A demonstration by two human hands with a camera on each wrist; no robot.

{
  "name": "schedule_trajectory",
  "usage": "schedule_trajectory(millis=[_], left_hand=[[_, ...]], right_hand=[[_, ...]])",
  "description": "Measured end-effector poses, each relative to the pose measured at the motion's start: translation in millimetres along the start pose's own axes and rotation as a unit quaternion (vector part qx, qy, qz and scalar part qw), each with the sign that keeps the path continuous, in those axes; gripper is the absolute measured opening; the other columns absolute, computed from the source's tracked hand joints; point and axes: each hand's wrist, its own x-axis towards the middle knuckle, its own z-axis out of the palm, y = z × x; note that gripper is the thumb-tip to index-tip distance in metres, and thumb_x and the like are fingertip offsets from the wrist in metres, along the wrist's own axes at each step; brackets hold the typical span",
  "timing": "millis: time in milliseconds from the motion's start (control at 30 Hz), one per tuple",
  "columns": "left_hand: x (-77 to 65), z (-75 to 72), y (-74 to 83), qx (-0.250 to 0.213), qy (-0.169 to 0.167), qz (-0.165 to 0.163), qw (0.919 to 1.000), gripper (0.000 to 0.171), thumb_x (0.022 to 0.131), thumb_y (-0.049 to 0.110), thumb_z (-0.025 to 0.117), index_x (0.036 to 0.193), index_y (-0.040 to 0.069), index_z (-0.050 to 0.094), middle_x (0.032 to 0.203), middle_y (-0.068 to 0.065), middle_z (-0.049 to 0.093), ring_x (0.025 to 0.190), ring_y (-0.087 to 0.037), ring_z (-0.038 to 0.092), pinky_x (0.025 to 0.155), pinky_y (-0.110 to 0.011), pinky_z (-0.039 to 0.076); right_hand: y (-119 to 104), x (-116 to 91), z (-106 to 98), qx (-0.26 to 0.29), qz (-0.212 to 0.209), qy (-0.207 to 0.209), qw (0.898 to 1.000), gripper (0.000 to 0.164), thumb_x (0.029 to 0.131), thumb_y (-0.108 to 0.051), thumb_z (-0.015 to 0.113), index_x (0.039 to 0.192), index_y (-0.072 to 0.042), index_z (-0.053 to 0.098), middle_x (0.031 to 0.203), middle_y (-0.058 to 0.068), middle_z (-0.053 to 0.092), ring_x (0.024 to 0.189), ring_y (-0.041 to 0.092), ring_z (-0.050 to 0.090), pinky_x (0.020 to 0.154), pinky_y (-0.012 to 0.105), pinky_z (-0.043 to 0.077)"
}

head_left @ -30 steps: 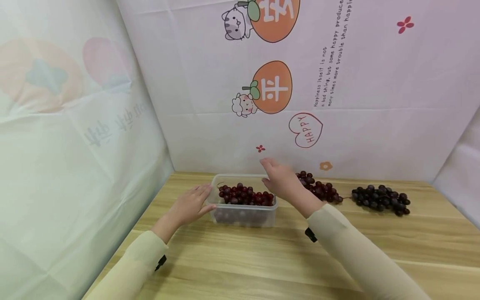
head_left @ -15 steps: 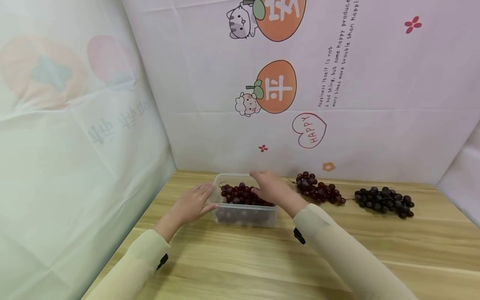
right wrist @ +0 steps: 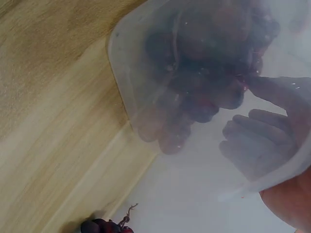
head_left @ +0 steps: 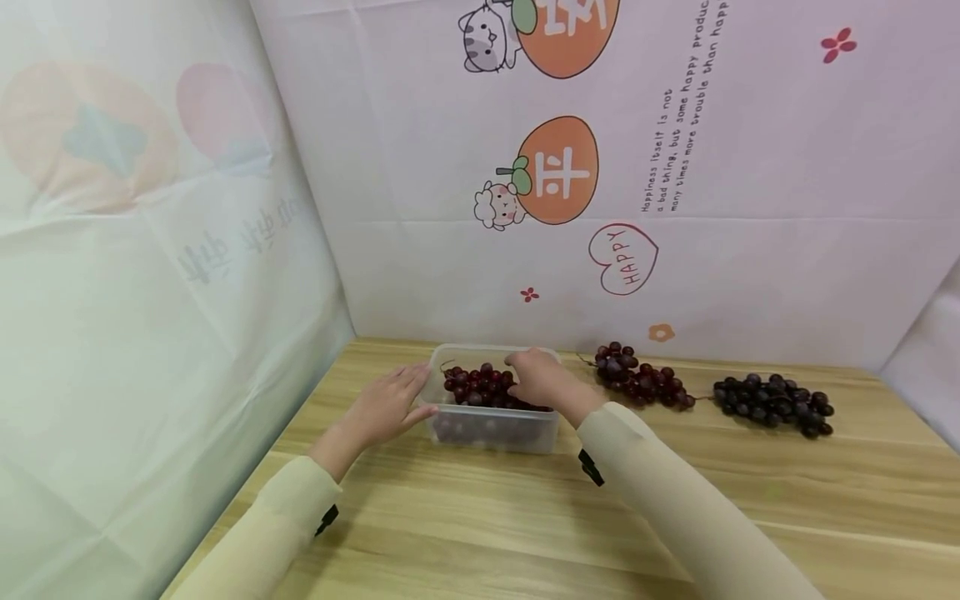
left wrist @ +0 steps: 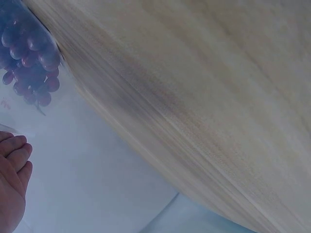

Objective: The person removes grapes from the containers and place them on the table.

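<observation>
Grapes (head_left: 480, 386) are contained in the translucent box (head_left: 495, 435), its nine-o'clock rim touched by the left hand (head_left: 384, 407), fingers extended, nothing gripped. At its three-o'clock end, the right hand (head_left: 543, 380) is dipped inside, fingers loosely bent, grapes touched by the thumb but not clasped. Farther toward three o'clock, a red bunch (head_left: 647, 383), then a black bunch (head_left: 772, 404) are laid on the table (head_left: 457, 521).

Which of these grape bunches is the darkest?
The far-right bunch on the table: it looks nearly black, while the middle bunch and the boxed grapes look reddish.
</observation>
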Motion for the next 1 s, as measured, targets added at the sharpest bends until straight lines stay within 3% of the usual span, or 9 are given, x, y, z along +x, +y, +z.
schedule_trajectory(millis=[200,367,500,667,867,1000], left_hand=[[-0.5,0.4,-0.6,-0.004,-0.002,0.0,1.0,0.08,0.101,0.058,0.03,0.145,-0.009,0.037,0.147,-0.024,0.039,0.136,-0.035,0.036,0.113,-0.047,0.03],[0.1,-0.3,-0.6,-0.007,-0.007,-0.005,0.9999,0.076,0.102,0.054,0.038,0.145,-0.008,0.036,0.148,-0.023,0.038,0.136,-0.036,0.036,0.113,-0.047,0.029],[1.0,-0.1,-1.2,-0.004,-0.014,-0.01,0.9998,0.073,0.101,0.049,0.044,0.146,-0.008,0.035,0.148,-0.023,0.038,0.137,-0.036,0.036,0.113,-0.047,0.029],[1.8,-1.1,-1.0,-0.005,-0.025,-0.016,0.9996,0.073,0.101,0.049,0.046,0.147,-0.006,0.033,0.15,-0.021,0.036,0.139,-0.033,0.033,0.115,-0.045,0.026],[2.1,-2.7,-0.5,-0.004,-0.028,-0.018,0.9994,0.073,0.101,0.049,0.046,0.147,-0.006,0.033,0.15,-0.021,0.035,0.139,-0.033,0.033,0.115,-0.045,0.026],[1.9,-3.3,-0.5,-0.001,-0.027,-0.015,0.9995,0.073,0.101,0.049,0.046,0.147,-0.007,0.034,0.15,-0.021,0.036,0.138,-0.033,0.034,0.114,-0.045,0.027]], right_hand=[[2.9,6.5,5.3,0.0,0.011,-0.028,1.0,0.045,0.09,-0.011,0.07,0.13,0.004,0.057,0.125,0.018,0.061,0.109,0.032,0.06,0.092,0.044,0.052],[3.5,11.1,6.3,0.003,0.016,-0.039,0.999,0.029,0.086,-0.002,0.067,0.114,0.002,0.063,0.109,0.016,0.065,0.095,0.028,0.062,0.079,0.039,0.053],[1.2,14.1,5.4,0.016,0.031,-0.061,0.998,0.026,0.085,0.004,0.062,0.111,0.001,0.063,0.106,0.015,0.064,0.083,0.022,0.056,0.067,0.035,0.044],[1.5,17.7,4.5,0.037,0.049,-0.079,0.995,0.029,0.084,0.006,0.057,0.112,0.002,0.062,0.108,0.014,0.063,0.08,0.022,0.05,0.065,0.035,0.039],[4.2,22.4,3.3,0.063,0.052,-0.096,0.992,0.007,0.084,0.002,0.06,0.091,0.0,0.059,0.084,0.009,0.056,0.071,0.021,0.045,0.061,0.033,0.038],[4.5,24.4,3.7,0.075,0.062,-0.117,0.988,0.01,0.09,-0.009,0.067,0.089,-0.004,0.058,0.082,0.008,0.056,0.07,0.019,0.047,0.061,0.033,0.037]])
